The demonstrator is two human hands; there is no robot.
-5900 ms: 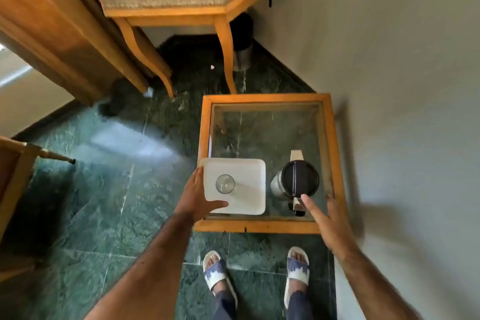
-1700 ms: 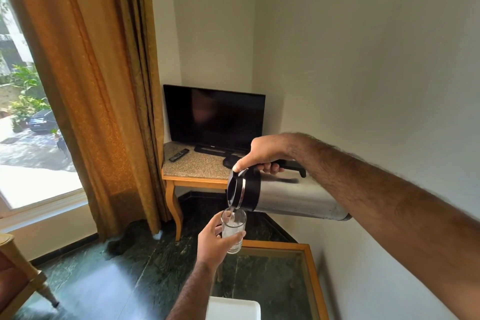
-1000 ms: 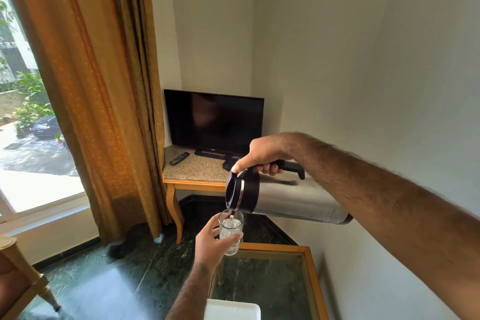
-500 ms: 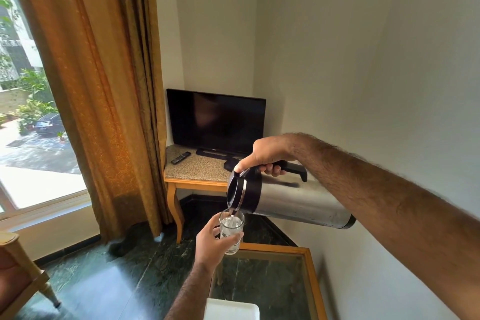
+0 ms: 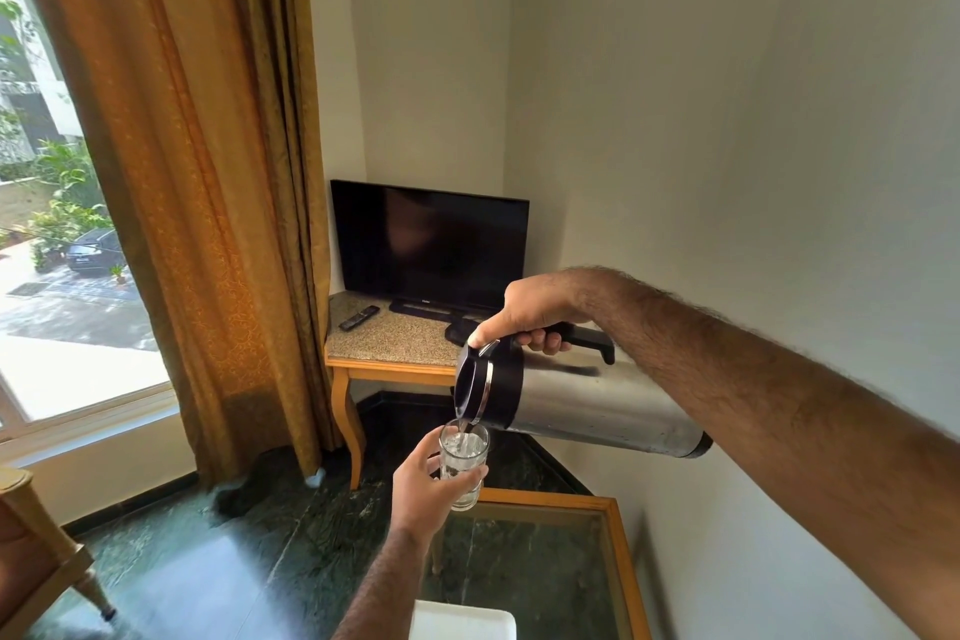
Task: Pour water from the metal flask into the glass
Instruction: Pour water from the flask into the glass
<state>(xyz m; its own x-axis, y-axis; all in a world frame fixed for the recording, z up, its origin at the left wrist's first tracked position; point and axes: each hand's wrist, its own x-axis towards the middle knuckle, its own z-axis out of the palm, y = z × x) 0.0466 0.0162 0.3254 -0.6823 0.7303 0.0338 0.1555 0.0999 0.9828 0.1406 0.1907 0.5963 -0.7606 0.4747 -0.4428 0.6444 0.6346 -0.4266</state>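
Water has risen nearer the glass (image 5: 464, 464) rim, left hand (image 5: 423, 486) clasping it, right hand (image 5: 530, 312) closed on the metal flask (image 5: 576, 403) handle; further tilt risks overflow.

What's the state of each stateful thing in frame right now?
metal flask: tipped nearly horizontal, spout over the glass, pouring
glass: upright, held in the air, mostly filled with water
right hand: closed on the flask handle
left hand: wrapped around the glass
TV: screen dark
curtain: drawn aside, window uncovered
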